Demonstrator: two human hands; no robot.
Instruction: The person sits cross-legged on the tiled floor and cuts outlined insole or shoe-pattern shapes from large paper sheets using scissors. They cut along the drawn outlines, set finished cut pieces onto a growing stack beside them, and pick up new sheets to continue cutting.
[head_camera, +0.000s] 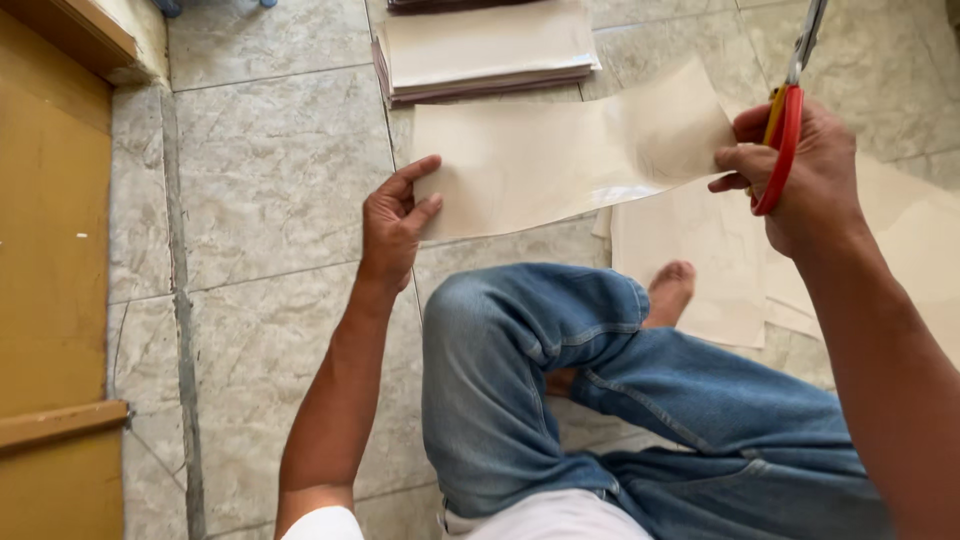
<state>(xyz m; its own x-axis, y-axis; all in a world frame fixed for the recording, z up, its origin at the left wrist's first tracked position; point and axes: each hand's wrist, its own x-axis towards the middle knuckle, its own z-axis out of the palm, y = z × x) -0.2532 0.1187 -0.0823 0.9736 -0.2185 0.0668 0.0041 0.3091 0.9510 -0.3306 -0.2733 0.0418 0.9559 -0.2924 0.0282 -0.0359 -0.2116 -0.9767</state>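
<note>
I see a stack of cream sheets (487, 50) on the grey tiled floor (270, 170). Loose cream sheets (700, 270) lie under a bare foot (668, 290). Yellow wooden door (50, 250) at left.

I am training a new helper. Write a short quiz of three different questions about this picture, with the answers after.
1. True or false: the left hand holds the cream sheet by its edge.
2. What does the right hand hold? A) a knife B) red-handled scissors C) a ruler
3. Fill in: the stack of sheets lies on the tiled ____, beyond the held sheet.

Key: 1 true. 2 B. 3 floor.
</note>
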